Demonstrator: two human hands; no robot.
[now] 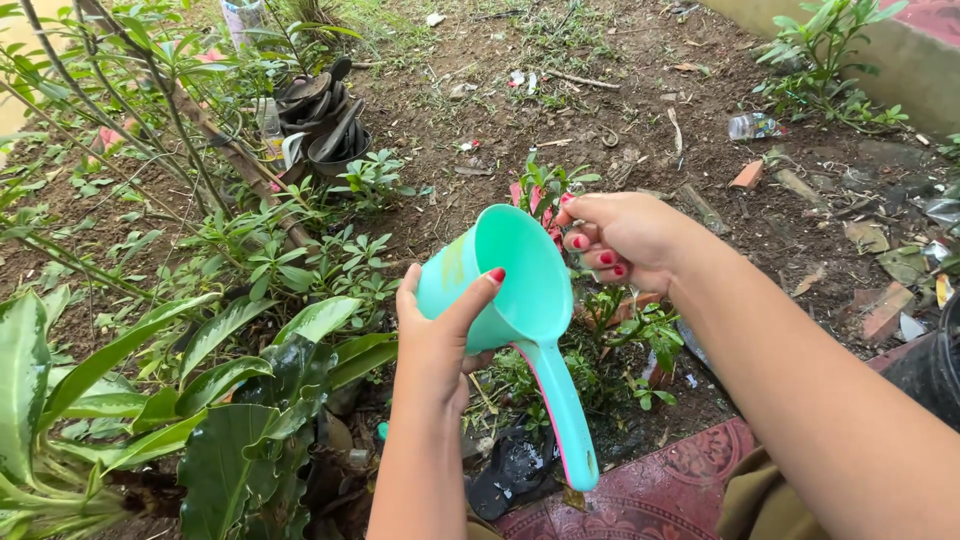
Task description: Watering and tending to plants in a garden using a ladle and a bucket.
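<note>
A turquoise plastic dipper [520, 290] with a long handle pointing down toward me is tilted on its side, its open mouth facing up and right. My left hand [437, 335] grips the cup's body from below, thumb hooked over the rim. My right hand [625, 238] hovers just right of the cup's rim, fingers curled loosely with red nails, holding nothing I can see. Beneath the dipper grows a small plant [545, 190] with green and reddish leaves in dark soil.
Broad wet green leaves [240, 400] fill the lower left. A stack of black plastic pots [325, 120] lies behind the shrubs. A clear bottle [752, 125], brick pieces [885, 310] and litter dot the bare soil. A patterned red tile edge [680, 485] lies near me.
</note>
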